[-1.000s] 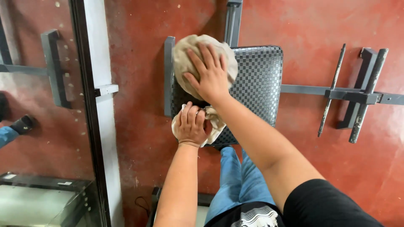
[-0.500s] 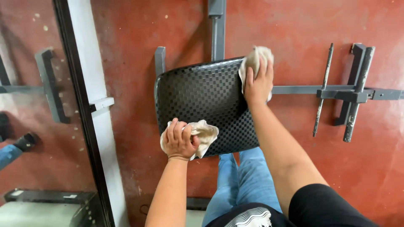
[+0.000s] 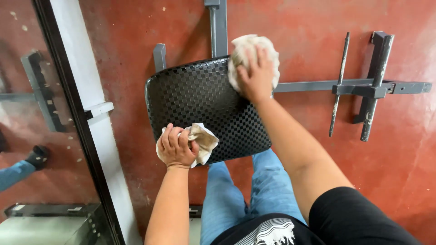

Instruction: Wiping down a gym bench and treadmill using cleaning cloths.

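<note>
right hand (image 3: 255, 77) shifts slightly left along pad's (image 3: 204, 106) far edge, flat and open on rag (image 3: 247, 52). left hand (image 3: 175, 147) stays at near-left corner, fist closed around second rag (image 3: 203, 141). pad sits on grey frame (image 3: 318, 86) over red floor (image 3: 295, 27).

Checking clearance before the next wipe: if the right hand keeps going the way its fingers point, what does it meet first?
The right hand points past the black pad's far edge. Beyond its cloth only red floor shows; the upright grey bar lies just left, though depth is unclear.

bare seat pad (image 3: 200, 102) centre, metal frame (image 3: 345, 86) alongside
</note>
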